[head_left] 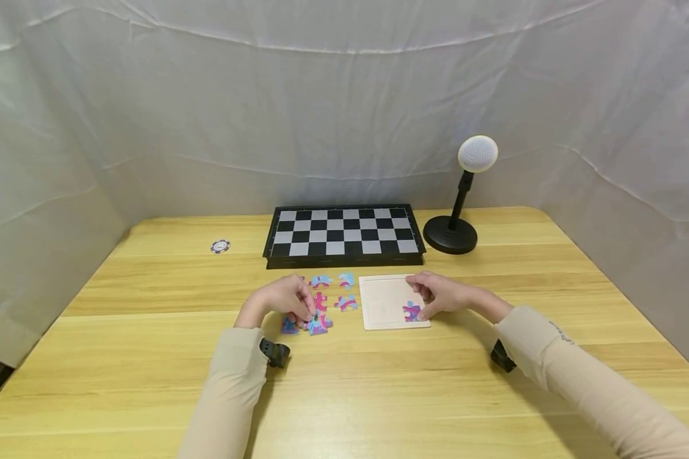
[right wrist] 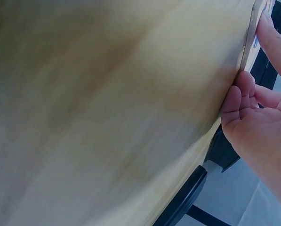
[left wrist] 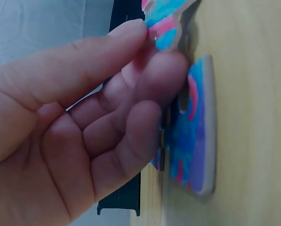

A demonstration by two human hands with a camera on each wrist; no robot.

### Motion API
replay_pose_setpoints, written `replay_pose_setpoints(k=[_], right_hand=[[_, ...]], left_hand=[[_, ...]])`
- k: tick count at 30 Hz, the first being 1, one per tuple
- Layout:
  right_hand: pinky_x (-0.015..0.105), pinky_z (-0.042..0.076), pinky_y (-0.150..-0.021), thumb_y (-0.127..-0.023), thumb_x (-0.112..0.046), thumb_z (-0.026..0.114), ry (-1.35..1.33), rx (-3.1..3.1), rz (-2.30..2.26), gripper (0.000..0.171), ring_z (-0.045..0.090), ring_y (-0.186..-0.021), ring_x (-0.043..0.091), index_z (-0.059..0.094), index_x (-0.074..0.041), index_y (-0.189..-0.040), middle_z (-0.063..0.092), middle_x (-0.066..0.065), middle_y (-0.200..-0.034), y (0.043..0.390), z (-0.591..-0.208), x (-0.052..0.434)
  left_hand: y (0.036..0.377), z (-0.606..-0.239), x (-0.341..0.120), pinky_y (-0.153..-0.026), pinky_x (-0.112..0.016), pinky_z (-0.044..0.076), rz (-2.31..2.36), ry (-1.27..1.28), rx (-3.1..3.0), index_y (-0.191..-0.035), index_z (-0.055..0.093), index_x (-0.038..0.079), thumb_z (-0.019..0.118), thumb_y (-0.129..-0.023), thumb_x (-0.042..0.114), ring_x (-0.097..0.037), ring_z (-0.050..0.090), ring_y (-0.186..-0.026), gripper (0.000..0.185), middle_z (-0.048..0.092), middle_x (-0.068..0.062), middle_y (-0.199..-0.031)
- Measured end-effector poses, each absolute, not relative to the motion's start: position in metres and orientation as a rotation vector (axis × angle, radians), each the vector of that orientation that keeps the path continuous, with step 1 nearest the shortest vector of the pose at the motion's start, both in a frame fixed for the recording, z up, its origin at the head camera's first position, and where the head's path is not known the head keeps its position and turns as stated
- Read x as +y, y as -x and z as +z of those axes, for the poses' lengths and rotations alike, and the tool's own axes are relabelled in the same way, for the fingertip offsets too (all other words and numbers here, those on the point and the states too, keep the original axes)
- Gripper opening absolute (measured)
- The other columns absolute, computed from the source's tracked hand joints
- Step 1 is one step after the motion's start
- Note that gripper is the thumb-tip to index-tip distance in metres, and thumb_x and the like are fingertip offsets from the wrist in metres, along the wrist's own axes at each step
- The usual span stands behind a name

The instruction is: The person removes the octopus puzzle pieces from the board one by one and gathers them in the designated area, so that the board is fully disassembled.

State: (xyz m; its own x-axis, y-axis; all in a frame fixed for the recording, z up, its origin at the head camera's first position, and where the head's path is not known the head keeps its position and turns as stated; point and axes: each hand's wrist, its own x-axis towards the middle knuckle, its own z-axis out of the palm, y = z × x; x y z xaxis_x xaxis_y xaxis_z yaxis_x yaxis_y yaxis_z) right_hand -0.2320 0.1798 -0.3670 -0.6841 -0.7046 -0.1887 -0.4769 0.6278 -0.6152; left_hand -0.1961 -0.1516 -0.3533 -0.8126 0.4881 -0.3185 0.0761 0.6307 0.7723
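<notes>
My left hand [head_left: 289,299] pinches a blue and pink jigsaw piece [left wrist: 167,28] between thumb and fingertips, close over the table. Beside it on the wood lies a blue and purple jigsaw piece [head_left: 289,326], seen large under the fingers in the left wrist view. My right hand [head_left: 444,296] rests at the right side of a pale wooden puzzle tray [head_left: 381,306], its thumb at the near end and index finger toward the far corner. By that thumb, a purple and blue corner piece [head_left: 411,312] sits inside the tray's lower right corner.
Several loose pieces, including a pink one [head_left: 320,301] and a blue one [head_left: 346,280], lie between left hand and tray. Behind stands a black-edged checkered board [head_left: 344,233]. A microphone on a stand [head_left: 450,234] is back right; a poker chip [head_left: 220,246] lies back left.
</notes>
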Motion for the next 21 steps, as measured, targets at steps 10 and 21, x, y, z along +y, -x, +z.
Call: replay_pose_setpoints(k=[10, 21], right_hand=[[0.027, 0.036, -0.067, -0.074, -0.009, 0.073, 0.947, 2.445, -0.744, 0.07, 0.038, -0.078, 0.018, 0.033, 0.017, -0.126, 0.04, 0.008, -0.089, 0.232, -0.367, 0.18], [0.026, 0.038, -0.068, -0.072, -0.012, 0.074, 0.933, 2.476, -0.744, 0.072, 0.04, -0.077, 0.017, 0.035, 0.017, -0.124, 0.042, 0.007, -0.088, 0.233, -0.369, 0.181]], left_hand=[[0.198, -0.354, -0.149, -0.053, -0.026, 0.047, 0.974, -0.465, 2.403, -0.069, 0.064, -0.004, 0.066, -0.073, -0.008, -0.011, 0.05, -0.049, 0.006, 0.059, -0.003, -0.06], [0.2, -0.348, -0.141, -0.053, -0.025, 0.044, 1.015, -0.373, 2.425, -0.077, 0.06, -0.003, 0.064, -0.075, -0.006, -0.014, 0.047, -0.052, 0.005, 0.058, -0.006, -0.067]])
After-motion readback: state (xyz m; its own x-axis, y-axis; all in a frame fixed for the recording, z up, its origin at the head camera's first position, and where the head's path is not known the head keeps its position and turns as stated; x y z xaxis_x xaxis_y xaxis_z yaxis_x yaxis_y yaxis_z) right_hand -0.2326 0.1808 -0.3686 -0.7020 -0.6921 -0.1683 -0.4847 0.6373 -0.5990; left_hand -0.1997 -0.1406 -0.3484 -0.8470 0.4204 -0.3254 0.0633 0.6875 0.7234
